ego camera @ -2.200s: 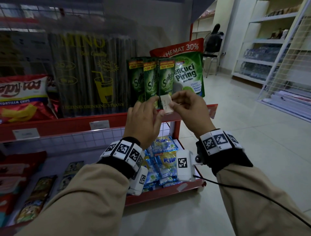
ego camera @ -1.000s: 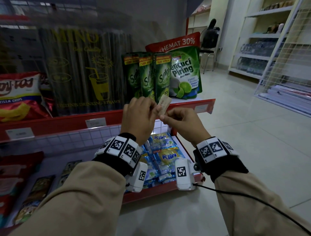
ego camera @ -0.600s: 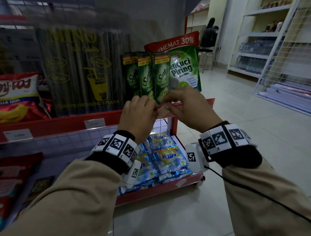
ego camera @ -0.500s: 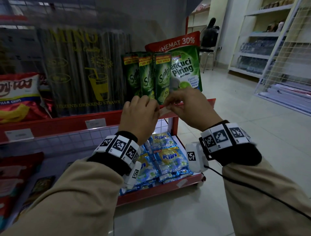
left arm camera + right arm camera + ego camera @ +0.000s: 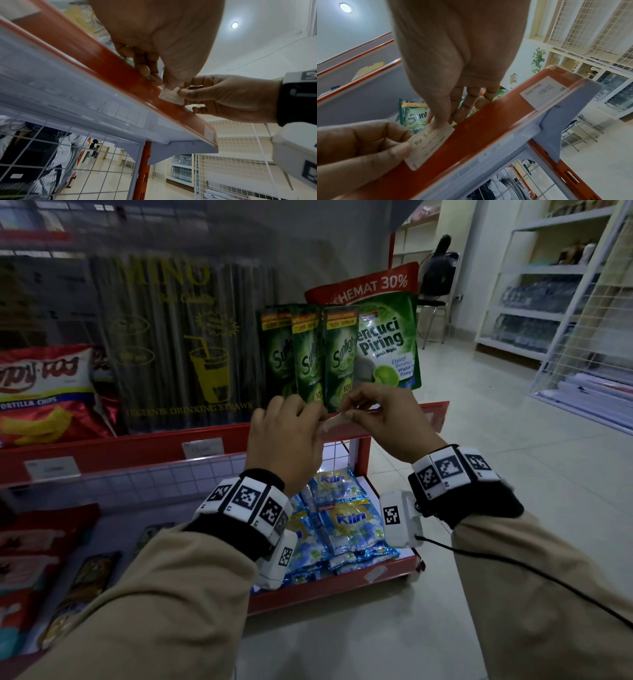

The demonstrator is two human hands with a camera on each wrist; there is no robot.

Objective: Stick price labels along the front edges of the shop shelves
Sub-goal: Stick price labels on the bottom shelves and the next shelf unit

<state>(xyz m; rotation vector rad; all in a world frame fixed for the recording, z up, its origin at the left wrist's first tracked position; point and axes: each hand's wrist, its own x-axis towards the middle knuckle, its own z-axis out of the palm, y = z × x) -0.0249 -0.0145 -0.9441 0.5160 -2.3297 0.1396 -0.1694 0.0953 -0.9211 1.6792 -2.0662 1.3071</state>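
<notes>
A small white price label reading "Rp 5.00…" lies flat against the red front edge of the shelf, below the green Sunlight pouches. My left hand pinches the label's left end. My right hand comes down from above, its thumb and fingers pinching the label's right end at the shelf rim. The left wrist view shows the label against the red edge, held between both hands.
Other labels sit on the same edge: two to the left, one at the right end. Drinking straws and chips share the shelf. Klin sachets lie below. White wire racks stand right.
The label was held upright in front of the pouches. Both hands have turned it level and brought it down onto the red shelf edge.
</notes>
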